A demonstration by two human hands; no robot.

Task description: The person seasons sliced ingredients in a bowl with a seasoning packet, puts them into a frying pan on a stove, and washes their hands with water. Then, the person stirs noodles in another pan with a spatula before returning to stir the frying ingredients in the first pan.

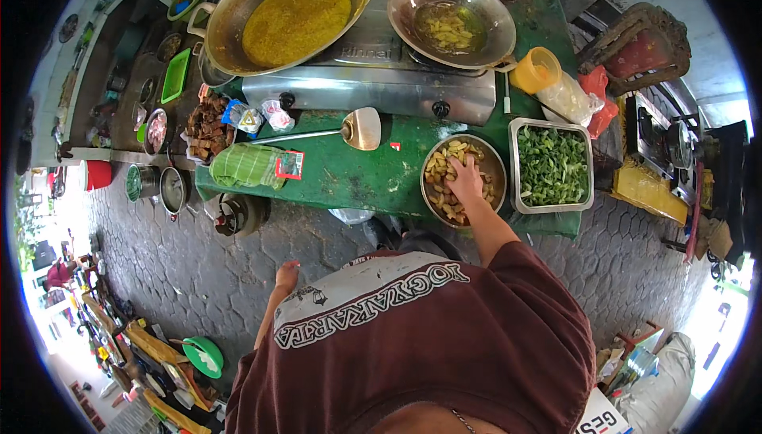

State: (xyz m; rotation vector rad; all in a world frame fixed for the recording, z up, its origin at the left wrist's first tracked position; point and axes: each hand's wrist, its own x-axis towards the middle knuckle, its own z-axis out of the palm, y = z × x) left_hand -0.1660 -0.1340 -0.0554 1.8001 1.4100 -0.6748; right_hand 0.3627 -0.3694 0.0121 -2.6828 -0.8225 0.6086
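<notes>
My right hand (466, 179) reaches into a round metal bowl (501, 175) of yellowish-brown food pieces (442, 169). Its fingertips are down among the pieces, and their grip is hidden. At my left side hangs my left hand (287, 276), away from the table; I see nothing held in it, but its fingers are too small to read. Right of the bowl stands a rectangular metal tray (589, 187) of chopped green vegetables (550, 166). Beyond, on a gas stove (369, 91), a wok (405, 8) holds similar pieces in oil. Beside it, a larger wok (220, 35) contains yellow sauce (297, 23).
On the green table (351, 178) lie a metal spatula (362, 128), a green cloth (244, 166), a small packet (290, 165) and a heap of brown chunks (208, 124). An orange plastic container (537, 70) leans beside the stove. A gas cylinder (241, 215) stands beneath the left end.
</notes>
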